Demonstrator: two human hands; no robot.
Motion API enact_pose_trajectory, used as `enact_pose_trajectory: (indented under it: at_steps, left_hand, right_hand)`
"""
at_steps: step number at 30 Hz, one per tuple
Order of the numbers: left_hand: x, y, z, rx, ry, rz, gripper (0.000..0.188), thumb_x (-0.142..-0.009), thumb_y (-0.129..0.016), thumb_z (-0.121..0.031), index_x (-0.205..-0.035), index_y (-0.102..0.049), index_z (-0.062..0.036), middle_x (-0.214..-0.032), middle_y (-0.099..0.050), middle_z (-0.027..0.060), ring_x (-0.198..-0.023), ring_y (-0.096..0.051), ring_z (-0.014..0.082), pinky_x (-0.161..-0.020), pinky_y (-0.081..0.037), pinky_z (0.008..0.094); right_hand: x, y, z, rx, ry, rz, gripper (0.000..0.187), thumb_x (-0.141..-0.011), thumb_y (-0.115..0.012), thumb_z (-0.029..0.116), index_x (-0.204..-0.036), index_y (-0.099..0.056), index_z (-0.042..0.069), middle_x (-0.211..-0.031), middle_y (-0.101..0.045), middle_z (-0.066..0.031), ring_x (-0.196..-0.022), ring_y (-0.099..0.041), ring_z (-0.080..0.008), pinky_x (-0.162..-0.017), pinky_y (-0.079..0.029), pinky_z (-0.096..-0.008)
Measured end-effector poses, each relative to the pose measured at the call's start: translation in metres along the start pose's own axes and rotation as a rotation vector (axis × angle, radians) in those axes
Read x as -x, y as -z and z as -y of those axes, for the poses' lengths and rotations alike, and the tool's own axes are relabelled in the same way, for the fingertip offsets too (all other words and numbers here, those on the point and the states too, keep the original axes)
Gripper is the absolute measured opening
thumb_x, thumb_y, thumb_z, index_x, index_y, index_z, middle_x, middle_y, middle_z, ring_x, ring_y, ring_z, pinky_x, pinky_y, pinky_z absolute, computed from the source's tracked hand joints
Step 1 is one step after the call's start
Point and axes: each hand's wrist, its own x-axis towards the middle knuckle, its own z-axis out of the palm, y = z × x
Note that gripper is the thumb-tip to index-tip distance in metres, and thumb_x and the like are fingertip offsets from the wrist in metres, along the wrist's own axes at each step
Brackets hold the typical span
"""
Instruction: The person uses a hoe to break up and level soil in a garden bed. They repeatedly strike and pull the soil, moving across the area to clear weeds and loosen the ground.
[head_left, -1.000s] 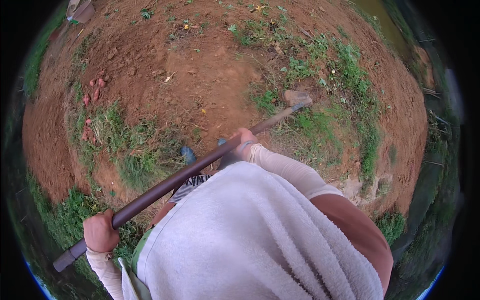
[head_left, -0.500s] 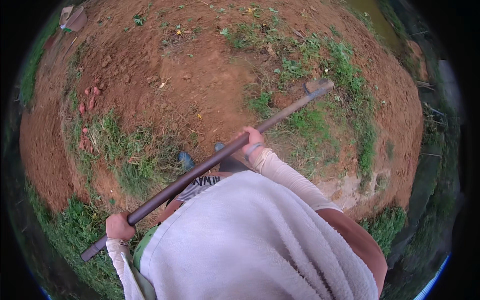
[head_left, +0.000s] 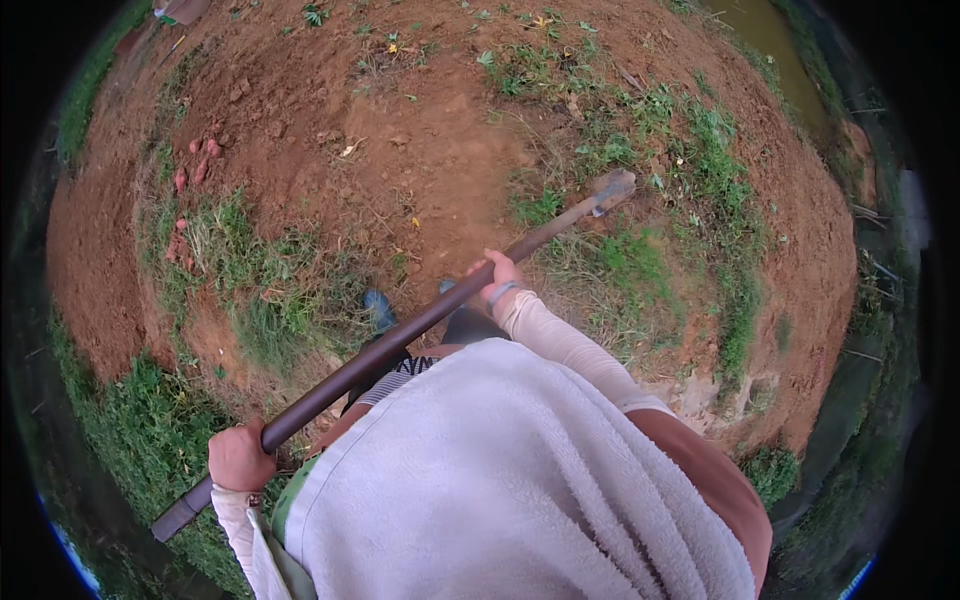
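Note:
A long-handled hoe (head_left: pixel 385 347) slants across my front from lower left to upper right. Near the handle's butt end, my left hand (head_left: pixel 240 458) is closed around the dark shaft. My right hand (head_left: pixel 497 272) grips it farther up, past the middle. The hoe's earth-coloured metal head (head_left: pixel 613 188) is at the far right end, over weedy ground; I cannot tell whether it touches the soil. A pale towel (head_left: pixel 480 470) hangs over my front and covers much of my body.
Reddish tubers like sweet potatoes (head_left: pixel 200 172) lie on bare soil at the left. Weeds (head_left: pixel 270 290) grow beside my blue shoes (head_left: pixel 379 311) and along the right (head_left: pixel 735 290). A container (head_left: pixel 182 10) sits far left. Murky water (head_left: pixel 765 45) lies at the upper right.
The hoe's head has swung slightly left and lower, and its blade has turned. Both hands keep their grip. The ground has shifted a little right and upward in view.

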Motion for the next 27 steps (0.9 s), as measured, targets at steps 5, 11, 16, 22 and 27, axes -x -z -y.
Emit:
enact_pose_trajectory:
  at_steps: [5,11,16,22,27]
  left_hand:
    - [-0.012,-0.026,-0.006,0.041,-0.025,-0.034,0.007,-0.055,-0.055,-0.010,-0.062,-0.054,-0.0079,-0.053,-0.053,0.0135,-0.052,-0.055,0.0309,-0.050,-0.043,0.0408]
    - [-0.051,0.007,-0.060,0.092,-0.156,-0.038,0.005,-0.062,-0.053,-0.011,-0.064,-0.050,-0.0065,-0.054,-0.053,0.0138,-0.052,-0.055,0.0311,-0.049,-0.044,0.0401]
    - [-0.018,0.064,-0.044,-0.026,-0.071,-0.088,0.010,-0.057,-0.055,-0.005,-0.065,-0.048,-0.0052,-0.053,-0.052,0.0138,-0.050,-0.054,0.0310,-0.047,-0.042,0.0398]
    - [0.005,0.034,0.022,-0.054,0.049,-0.075,0.011,-0.052,-0.056,-0.006,-0.062,-0.052,-0.0071,-0.055,-0.053,0.0135,-0.053,-0.053,0.0322,-0.050,-0.042,0.0416]
    - [-0.002,0.000,0.016,0.009,0.043,-0.096,0.008,-0.053,-0.056,-0.008,-0.061,-0.053,-0.0078,-0.054,-0.053,0.0133,-0.052,-0.054,0.0316,-0.050,-0.042,0.0417]
  right_hand:
    - [0.010,0.009,0.020,0.055,0.014,-0.106,0.012,-0.076,-0.050,0.010,-0.074,-0.039,0.007,-0.063,-0.041,-0.0062,-0.055,-0.044,-0.0194,-0.054,-0.042,-0.0346]
    - [-0.018,0.015,0.111,0.054,0.182,-0.121,0.012,-0.073,-0.052,0.004,-0.070,-0.041,0.007,-0.054,-0.042,-0.0031,-0.048,-0.042,-0.0168,-0.048,-0.042,-0.0310]
    - [-0.014,-0.025,0.048,0.018,0.061,0.015,0.012,-0.073,-0.052,0.005,-0.068,-0.041,0.008,-0.054,-0.042,-0.0031,-0.048,-0.042,-0.0169,-0.049,-0.041,-0.0321]
    - [0.019,-0.038,-0.017,-0.003,-0.066,0.044,0.012,-0.072,-0.053,0.007,-0.072,-0.041,0.007,-0.058,-0.041,-0.0052,-0.055,-0.044,-0.0195,-0.056,-0.042,-0.0347]
    - [0.005,-0.004,-0.003,-0.044,-0.100,-0.028,0.011,-0.072,-0.052,0.005,-0.070,-0.041,0.007,-0.057,-0.041,-0.0049,-0.054,-0.043,-0.0193,-0.055,-0.041,-0.0347]
